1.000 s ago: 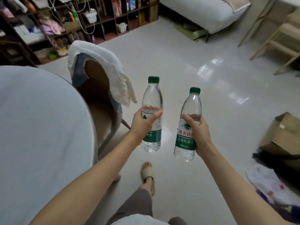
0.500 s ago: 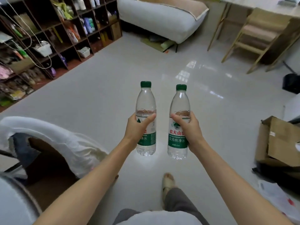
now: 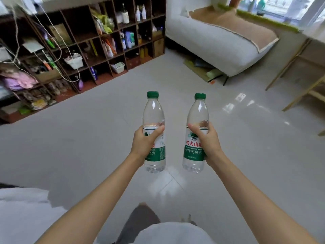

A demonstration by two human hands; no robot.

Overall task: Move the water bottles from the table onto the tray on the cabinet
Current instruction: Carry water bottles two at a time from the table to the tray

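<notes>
I carry two clear water bottles with green caps and green labels, both upright above the floor. My left hand (image 3: 145,142) grips the left bottle (image 3: 153,113) around its middle. The right bottle (image 3: 197,111) is held the same way by my right hand (image 3: 207,140). The bottles are a short gap apart, side by side in the centre of the view. No table, tray or cabinet top shows in this frame.
A dark wooden shelf unit (image 3: 84,43) full of goods runs along the left and back. A white sofa (image 3: 216,41) stands at the back right, with wooden chair legs (image 3: 302,88) at the far right. Pale tiled floor (image 3: 88,138) lies ahead.
The view has swung away from the round table and draped chair, which have left the frame. The shelf unit and sofa now fill the back. Both hands still hold their bottles.
</notes>
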